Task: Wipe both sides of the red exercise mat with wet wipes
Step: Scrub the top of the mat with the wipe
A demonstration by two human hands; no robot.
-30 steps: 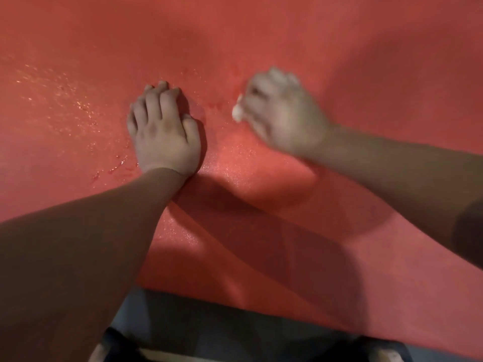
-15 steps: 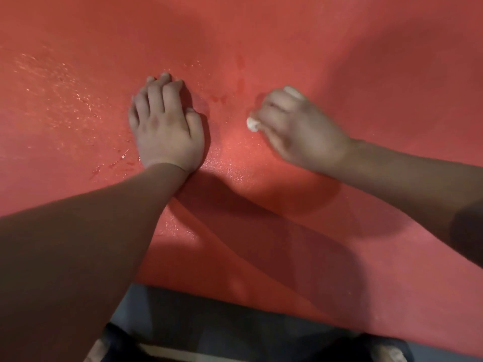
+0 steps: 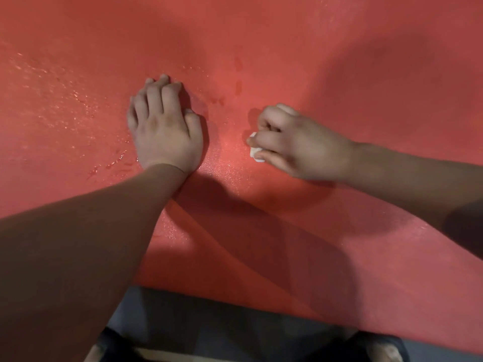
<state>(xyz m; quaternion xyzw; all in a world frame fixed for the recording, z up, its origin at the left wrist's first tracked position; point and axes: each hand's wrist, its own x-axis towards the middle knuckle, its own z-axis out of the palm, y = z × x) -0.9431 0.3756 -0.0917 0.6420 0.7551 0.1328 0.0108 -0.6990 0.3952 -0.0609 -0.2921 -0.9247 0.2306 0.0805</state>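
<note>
Red mat; right hand grips white wipe

Head cam: I've got the red mat filling nearly the whole frame. Left hand sits palm-down on it, fingers together and lightly bent. Right hand is curled round a small white wet wipe, pressing it onto the mat just right of the left hand, not touching it. Wet sheen and droplets across the mat's left part. Grey floor along the near edge.
</note>
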